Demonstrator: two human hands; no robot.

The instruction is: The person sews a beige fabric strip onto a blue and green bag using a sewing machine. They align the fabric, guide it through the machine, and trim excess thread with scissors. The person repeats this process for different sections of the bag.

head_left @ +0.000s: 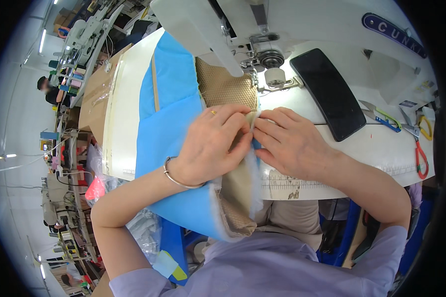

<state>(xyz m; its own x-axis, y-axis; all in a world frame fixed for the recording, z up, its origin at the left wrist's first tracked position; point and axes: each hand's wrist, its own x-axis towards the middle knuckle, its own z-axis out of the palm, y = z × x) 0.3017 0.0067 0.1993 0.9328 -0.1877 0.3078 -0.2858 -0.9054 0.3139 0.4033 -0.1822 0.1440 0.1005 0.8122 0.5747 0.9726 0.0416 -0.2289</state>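
I pinch the edge of the cloth (168,126), spread from upper to lower centre of the frame, between the nearly closed fingers (233,109) of my left hand (208,143) and right hand (300,143), judging it light, soft and floppy, best held by this layered edge.

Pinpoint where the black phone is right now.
In the head view, the black phone lies right of centre on the white work surface, just beyond the right hand and left of the blue-and-green-handled scissors.
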